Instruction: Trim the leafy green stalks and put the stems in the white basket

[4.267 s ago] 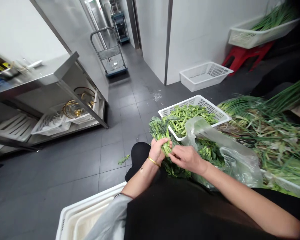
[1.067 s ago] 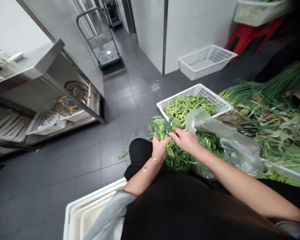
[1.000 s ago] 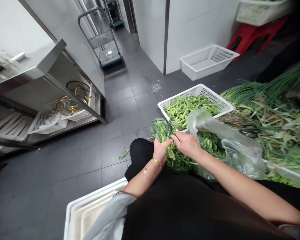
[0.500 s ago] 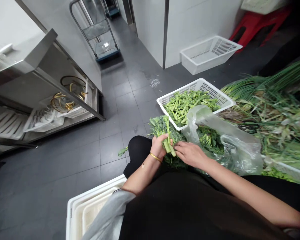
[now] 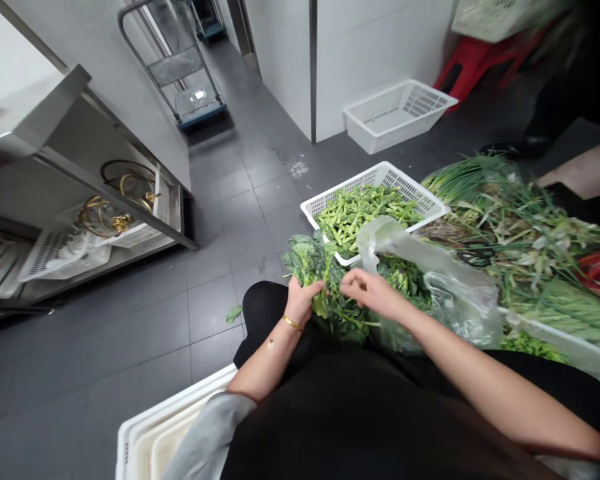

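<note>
My left hand [image 5: 301, 300] is closed around a bunch of leafy green vegetable stalks [image 5: 307, 260], its dark leaves pointing away from me. To the right, my right hand [image 5: 373, 291] is raised just off the bunch, fingers curled in a pinch; whether anything small is in them cannot be made out. Below both hands, more leafy greens [image 5: 347, 320] lie on my lap. Beside them an opened clear plastic bag [image 5: 460, 303] holds further greens. Just beyond, a white slotted basket [image 5: 433, 212] contains a heap of trimmed green stalks [image 5: 360, 217].
Scallions [image 5: 520, 233] are piled at the right, near another person's leg [image 5: 583, 170]. A white basket [image 5: 375, 133] stands by the wall and a red stool [image 5: 473, 63]. Stacked white bins [image 5: 130, 433] sit at my left. A leaf [image 5: 233, 314] lies on the floor.
My right hand has moved up and away from the stalk ends, its fingers now curled. The bunch in my left hand has turned more upright. The whole view has shifted slightly.
</note>
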`<state>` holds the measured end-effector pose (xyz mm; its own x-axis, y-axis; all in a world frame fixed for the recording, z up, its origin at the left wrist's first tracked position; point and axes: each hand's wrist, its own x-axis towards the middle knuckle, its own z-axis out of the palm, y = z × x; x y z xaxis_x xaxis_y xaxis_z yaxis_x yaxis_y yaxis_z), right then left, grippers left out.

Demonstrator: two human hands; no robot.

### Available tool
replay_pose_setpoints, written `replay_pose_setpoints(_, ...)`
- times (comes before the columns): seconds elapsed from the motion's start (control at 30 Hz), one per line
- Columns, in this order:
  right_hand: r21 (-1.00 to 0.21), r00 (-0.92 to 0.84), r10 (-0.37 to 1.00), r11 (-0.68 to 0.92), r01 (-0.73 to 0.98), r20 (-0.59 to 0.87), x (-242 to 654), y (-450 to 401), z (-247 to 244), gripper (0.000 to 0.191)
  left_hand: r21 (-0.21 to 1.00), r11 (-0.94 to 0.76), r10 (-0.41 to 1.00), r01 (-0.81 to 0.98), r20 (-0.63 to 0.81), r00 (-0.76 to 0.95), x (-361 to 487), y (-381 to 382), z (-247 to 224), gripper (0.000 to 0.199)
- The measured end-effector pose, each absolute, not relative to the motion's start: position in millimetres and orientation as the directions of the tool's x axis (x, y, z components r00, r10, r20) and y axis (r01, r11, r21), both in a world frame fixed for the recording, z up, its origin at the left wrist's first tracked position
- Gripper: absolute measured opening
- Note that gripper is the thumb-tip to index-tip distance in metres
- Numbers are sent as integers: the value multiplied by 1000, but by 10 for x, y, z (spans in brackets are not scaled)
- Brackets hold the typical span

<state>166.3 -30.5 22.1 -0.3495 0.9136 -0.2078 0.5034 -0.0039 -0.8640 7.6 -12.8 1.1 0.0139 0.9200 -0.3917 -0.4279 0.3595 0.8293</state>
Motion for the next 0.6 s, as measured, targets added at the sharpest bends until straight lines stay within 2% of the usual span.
replay_pose_setpoints(0.1,-906,-204,945,-160,393,-256,1772,18,245,31,815,399,915,-420,-381,131,153,-120,31,48)
replay_pose_setpoints(0.27,-942,164,960,-258,212,-226,2242,661,549,37,685,552,832,-475,-490,259,21,-4,51,33)
replay_pose_setpoints(0.33,-933,212,939,-310,182,-271,2367,764,619,37,639,584,809,-500,-504,302,-47,19,56,34)
replay_pose_setpoints(0.43,-880,33,946,-313,356,-323,2208,568,549,39,630,588,809,-508,-477,345,-36,-6,67,34)
replay_pose_setpoints(0.5,-874,-159,949,-176,453,-273,1940,302,427,36,639,571,821,-516,-448,354,14,-45,79,32)
replay_pose_setpoints(0.6,-942,-252,953,-78,328,-167,1622,-19,286,36,650,572,819,-501,-415,396,69,-116,96,33)
